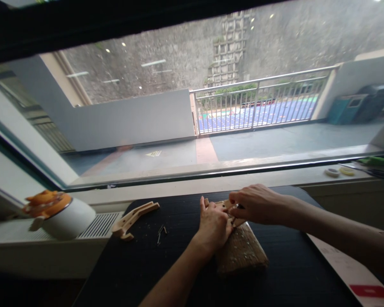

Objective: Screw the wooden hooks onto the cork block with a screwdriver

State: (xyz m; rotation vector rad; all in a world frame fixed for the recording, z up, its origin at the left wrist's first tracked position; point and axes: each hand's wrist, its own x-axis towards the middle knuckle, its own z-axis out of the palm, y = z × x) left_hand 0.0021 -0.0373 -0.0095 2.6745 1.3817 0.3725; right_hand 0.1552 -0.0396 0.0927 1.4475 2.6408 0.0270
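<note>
My left hand (213,225) rests on a small piece of pale wood (224,204) with dark holes, gripping it against a thick, rough wooden block (243,251). One finger of that hand points up and away. From the right, my right hand (252,204) is closed in a pinch just above the same piece. A small dark bit shows by its fingers, but what it holds is mostly hidden. To the left on the black table (179,264) lies a curved, jointed pale wooden part (136,219). Several thin metal screws or nails (161,232) lie beside it.
A white pot with an orange animal-shaped lid (60,213) stands on the sill at left, by a vent grille (100,224). Tape rolls (332,172) and scissors (379,172) lie on the right of the sill. A large window closes off the far side.
</note>
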